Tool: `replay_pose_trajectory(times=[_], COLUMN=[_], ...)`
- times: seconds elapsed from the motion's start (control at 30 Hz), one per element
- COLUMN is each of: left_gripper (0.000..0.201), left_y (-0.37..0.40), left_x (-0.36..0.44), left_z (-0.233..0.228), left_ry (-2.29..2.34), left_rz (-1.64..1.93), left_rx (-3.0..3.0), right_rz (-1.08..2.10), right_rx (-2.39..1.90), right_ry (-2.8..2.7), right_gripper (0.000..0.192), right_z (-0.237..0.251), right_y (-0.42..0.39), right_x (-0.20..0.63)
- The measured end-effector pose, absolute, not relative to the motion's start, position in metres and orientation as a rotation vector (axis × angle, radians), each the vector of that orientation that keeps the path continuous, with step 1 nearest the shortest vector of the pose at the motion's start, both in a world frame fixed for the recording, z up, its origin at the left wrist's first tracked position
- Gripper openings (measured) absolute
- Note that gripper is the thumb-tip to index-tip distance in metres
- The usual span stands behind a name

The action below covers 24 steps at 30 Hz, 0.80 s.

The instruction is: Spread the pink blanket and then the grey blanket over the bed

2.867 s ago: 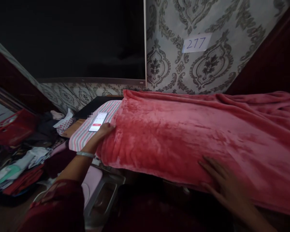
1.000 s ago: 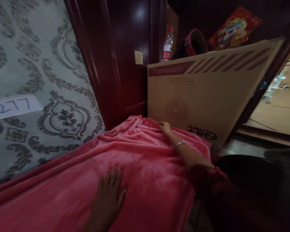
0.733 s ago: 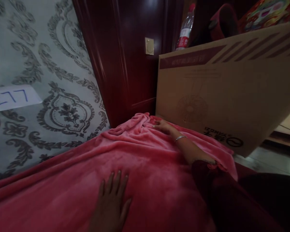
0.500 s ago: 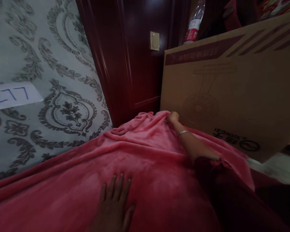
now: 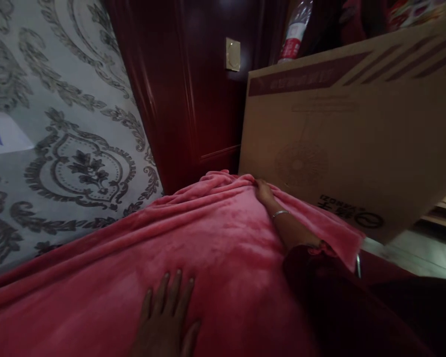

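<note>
A pink plush blanket point(image 5: 223, 233) spreads across the bed-like surface in front of me, with bunched folds at its far end. My left hand point(image 5: 165, 315) lies flat on it near the bottom of the view, fingers spread, holding nothing. Stretched out to the far end, my right hand point(image 5: 263, 192) is closed on the blanket beside the bunched folds; its fingertips are partly hidden. A thin silver bracelet point(image 5: 280, 213) circles the right wrist.
A large cardboard box point(image 5: 349, 134) stands just beyond my right hand, with a plastic bottle point(image 5: 294, 37) behind its top edge. A dark red wood panel point(image 5: 171, 99) and patterned wall point(image 5: 85, 119) border the far and left sides. Tiled floor point(image 5: 423, 253) shows at right.
My right hand has lowered slightly and the raised fold by it has flattened, leaving the blanket smoother. The left hand stays flat on the blanket. The view has turned slightly right.
</note>
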State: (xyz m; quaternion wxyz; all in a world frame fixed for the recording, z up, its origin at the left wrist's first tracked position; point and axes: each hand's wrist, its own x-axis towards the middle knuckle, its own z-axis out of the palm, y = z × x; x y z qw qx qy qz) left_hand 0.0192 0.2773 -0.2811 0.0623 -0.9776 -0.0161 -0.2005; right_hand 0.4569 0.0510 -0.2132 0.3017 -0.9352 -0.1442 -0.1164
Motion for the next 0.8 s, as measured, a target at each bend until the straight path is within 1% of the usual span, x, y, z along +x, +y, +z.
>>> replay_pose_trajectory(times=[0.1,0.2,0.33,0.43,0.6,0.7,0.8], left_gripper=[0.065,0.064,0.066,0.066,0.063,0.062,0.061], left_y=[0.272,0.265,0.257,0.252,0.246,0.245,0.247], left_x=[0.022,0.025,0.029,0.029,0.027,0.026,0.027], left_z=[-0.27,-0.255,-0.241,-0.234,-0.224,-0.222,-0.223], left_ry=[-0.078,-0.136,-0.18,-0.17,-0.189,-0.194,-0.193], left_rz=[-0.54,-0.436,-0.401,-0.375,-0.322,-0.296,-0.317], left_rx=[-2.997,-3.014,-2.944,-2.922,-2.896,-2.893,-2.915], right_rz=[-0.307,-0.331,-0.364,-0.276,-0.115,-0.119,-0.205], right_rx=[-2.554,-2.63,-2.714,-2.731,-2.713,-2.708,-2.706], right_ry=[-0.327,-0.189,0.144,0.379,0.5,0.502,0.527], right_gripper=[0.048,0.043,0.045,0.041,0.037,0.032,0.031], right_z=[-0.206,-0.197,-0.183,-0.177,-0.182,-0.184,-0.181], right_y=[0.031,-0.007,-0.069,-0.103,-0.122,-0.121,-0.124], right_x=[0.432,0.402,0.365,0.341,0.322,0.321,0.323])
